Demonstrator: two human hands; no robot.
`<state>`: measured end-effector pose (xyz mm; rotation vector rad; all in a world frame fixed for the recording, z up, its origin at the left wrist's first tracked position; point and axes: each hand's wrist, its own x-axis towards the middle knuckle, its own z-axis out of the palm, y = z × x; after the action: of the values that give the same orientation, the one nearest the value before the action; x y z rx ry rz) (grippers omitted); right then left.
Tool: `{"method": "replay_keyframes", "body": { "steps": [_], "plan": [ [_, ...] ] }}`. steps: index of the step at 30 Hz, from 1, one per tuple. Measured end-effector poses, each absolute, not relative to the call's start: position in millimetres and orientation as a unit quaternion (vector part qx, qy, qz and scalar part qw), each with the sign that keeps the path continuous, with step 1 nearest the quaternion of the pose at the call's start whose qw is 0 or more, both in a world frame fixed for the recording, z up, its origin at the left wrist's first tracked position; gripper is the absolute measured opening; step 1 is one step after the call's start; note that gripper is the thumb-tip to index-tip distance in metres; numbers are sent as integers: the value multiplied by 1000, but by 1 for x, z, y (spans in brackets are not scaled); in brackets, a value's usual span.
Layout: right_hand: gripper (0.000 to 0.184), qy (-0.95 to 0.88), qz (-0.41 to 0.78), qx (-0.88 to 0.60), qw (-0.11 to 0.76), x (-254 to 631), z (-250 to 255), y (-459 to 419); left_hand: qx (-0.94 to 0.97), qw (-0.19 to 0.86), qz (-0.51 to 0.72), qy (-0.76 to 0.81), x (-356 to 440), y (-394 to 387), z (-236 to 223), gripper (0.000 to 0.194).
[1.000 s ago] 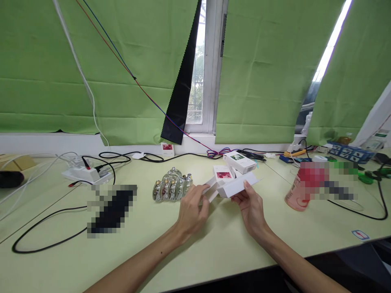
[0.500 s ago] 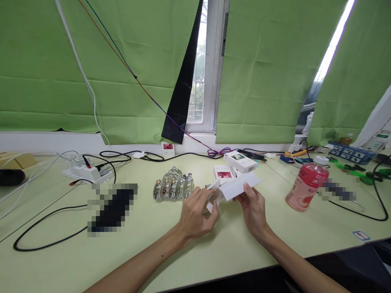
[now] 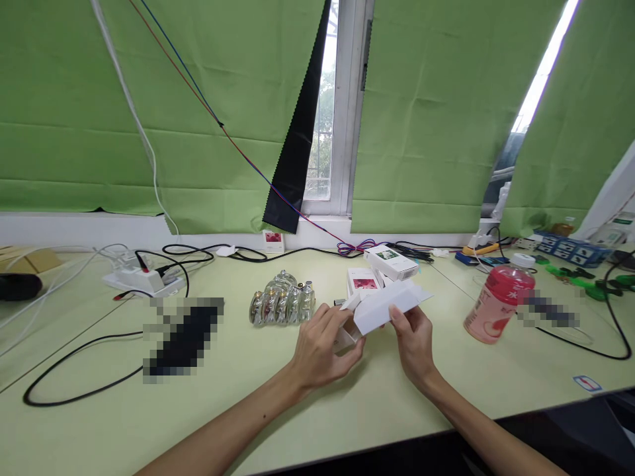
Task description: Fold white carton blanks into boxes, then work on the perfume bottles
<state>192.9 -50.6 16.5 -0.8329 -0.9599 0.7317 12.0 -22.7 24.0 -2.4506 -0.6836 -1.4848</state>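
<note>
A small white cardboard box (image 3: 384, 309) is held between both hands above the table, one end tilted up and its flaps loose. My left hand (image 3: 325, 347) is closed round the near left end, fingers over the opening. My right hand (image 3: 413, 334) pinches the far right side, thumb on the white panel and fingers underneath. The inside is mostly hidden. Left of the hands stands a group of small glass bottles (image 3: 282, 305) with metal caps. Just behind are a white box with a red picture (image 3: 364, 283) and a white box with a green picture (image 3: 391, 263).
A pink drink bottle (image 3: 497, 304) with a white cap stands at right. To the left are a blurred dark object (image 3: 186, 340) with a black cable and a white power strip (image 3: 143, 281). Another small box (image 3: 273, 242) leans at the wall. Cables run along the back.
The white panel has swung down over the box under my right thumb, and its angle has shifted. My left thumb has moved slightly right along the box. The table items stay put.
</note>
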Motion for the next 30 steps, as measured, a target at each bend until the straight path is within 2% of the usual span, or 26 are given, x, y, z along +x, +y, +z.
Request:
{"method": "replay_keyframes", "body": {
  "steps": [14, 30],
  "plan": [
    [46, -453, 315, -383, 741, 188, 15, -58, -825, 114, -503, -231, 12, -20, 19, 31],
    [42, -505, 253, -391, 727, 190, 4, -52, -829, 92, -512, -207, 13, -17, 15, 35]
  ]
}}
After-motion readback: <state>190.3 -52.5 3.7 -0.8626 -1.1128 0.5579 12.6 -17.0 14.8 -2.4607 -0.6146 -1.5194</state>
